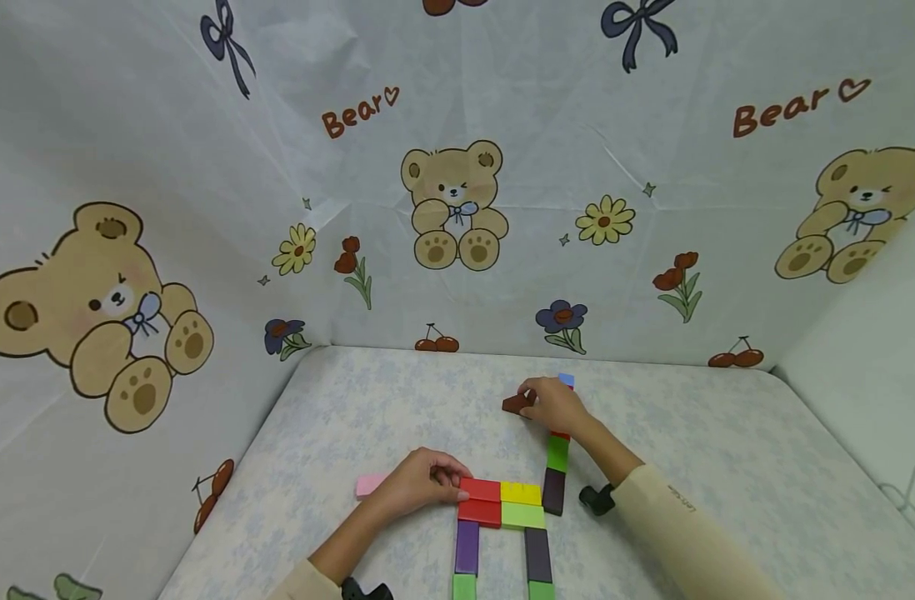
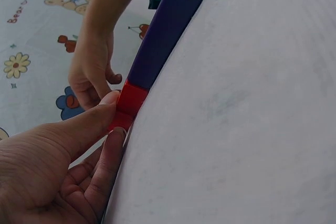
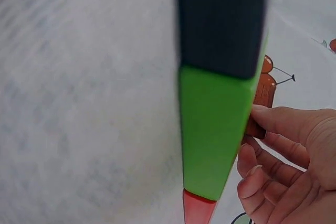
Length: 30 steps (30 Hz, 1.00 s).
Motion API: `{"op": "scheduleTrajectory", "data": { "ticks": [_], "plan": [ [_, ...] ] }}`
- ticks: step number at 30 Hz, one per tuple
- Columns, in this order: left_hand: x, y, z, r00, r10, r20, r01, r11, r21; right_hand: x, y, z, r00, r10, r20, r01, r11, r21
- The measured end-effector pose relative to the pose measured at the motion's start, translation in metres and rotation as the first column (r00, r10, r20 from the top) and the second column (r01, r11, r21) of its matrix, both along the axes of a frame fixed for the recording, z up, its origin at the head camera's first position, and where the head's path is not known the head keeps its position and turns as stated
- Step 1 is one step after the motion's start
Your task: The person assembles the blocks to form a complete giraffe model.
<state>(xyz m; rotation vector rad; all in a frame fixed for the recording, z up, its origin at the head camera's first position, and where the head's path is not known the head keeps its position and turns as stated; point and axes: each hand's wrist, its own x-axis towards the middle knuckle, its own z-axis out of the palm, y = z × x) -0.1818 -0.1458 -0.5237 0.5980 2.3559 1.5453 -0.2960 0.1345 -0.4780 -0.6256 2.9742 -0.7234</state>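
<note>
My left hand [image 1: 420,485] pinches the left end of the red blocks [image 1: 480,489] between thumb and fingers; the left wrist view shows its thumb on a red block [image 2: 132,98]. These two red blocks lie against a yellow block [image 1: 521,493] and a light green block [image 1: 523,516], forming a flat rectangle. Farther back, my right hand [image 1: 557,407] holds a brown block [image 1: 514,404] by its right end, left of a column of blocks. That column has a dark block [image 1: 554,492], a green block [image 1: 558,454], a red one partly hidden by the hand, and a blue block [image 1: 566,380].
Below the rectangle, a purple block [image 1: 467,547] and a dark block [image 1: 538,554] run toward me, each followed by a green block [image 1: 464,587]. A pink block [image 1: 369,485] lies left, behind the left wrist. A bear-printed sheet [image 1: 457,308] stands behind the table [image 1: 727,467].
</note>
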Motion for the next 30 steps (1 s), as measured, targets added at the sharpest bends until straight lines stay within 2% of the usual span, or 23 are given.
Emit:
{"op": "scheduleTrajectory", "data": {
  "ticks": [8,13,23,30],
  "plan": [
    [-0.001,0.0,0.0,1.0,0.0,-0.011,0.0,1.0,-0.01,0.007,0.009,0.008,0.997,0.008,-0.079,-0.015,0.996,-0.091],
    [-0.001,0.0,-0.001,1.0,0.006,-0.002,-0.006,1.0,-0.017,0.006,0.024,0.01,0.996,-0.022,-0.085,0.01,0.991,-0.135],
    [-0.001,0.001,-0.003,1.0,0.006,0.0,-0.006,1.0,-0.01,-0.001,0.064,0.011,0.991,-0.104,-0.086,0.083,0.973,-0.214],
    [-0.001,0.0,-0.002,1.0,0.003,-0.004,-0.003,1.0,-0.01,-0.006,0.091,0.014,0.977,-0.182,-0.114,0.159,0.97,-0.186]
  ]
}}
